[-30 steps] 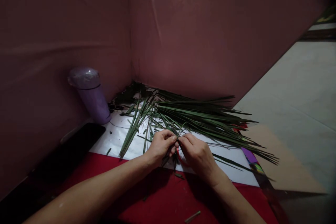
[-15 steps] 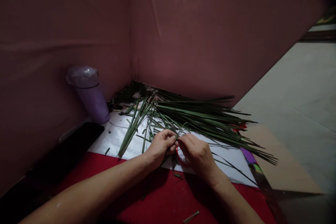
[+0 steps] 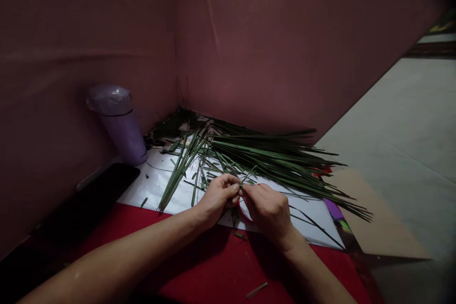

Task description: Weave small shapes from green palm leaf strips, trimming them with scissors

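My left hand point(image 3: 221, 199) and my right hand point(image 3: 268, 206) meet above the front of a white sheet point(image 3: 142, 189). Their fingertips pinch a thin green leaf strip point(image 3: 241, 183) between them; its ends poke up past the fingers, and the rest is mostly hidden. Under my right hand shows part of a red ring-shaped thing point(image 3: 245, 213), partly covered, so I cannot tell whether it is held. Just behind the hands lies a large pile of long narrow green leaves point(image 3: 274, 152). A smaller bunch of leaf strips point(image 3: 181, 168) lies to the left.
A purple tumbler point(image 3: 124, 133) with a plastic-wrapped top stands at the left wall, near a black phone-like slab point(image 3: 119, 180). Scissor handles point(image 3: 149, 141) show beside it. Red cloth point(image 3: 199, 266) bears leaf scraps. Brown cardboard point(image 3: 377, 218) lies right.
Both hands stay together at the strip, with the right hand's fingers shifted slightly. The whole view has moved a little; the surrounding things lie as before.
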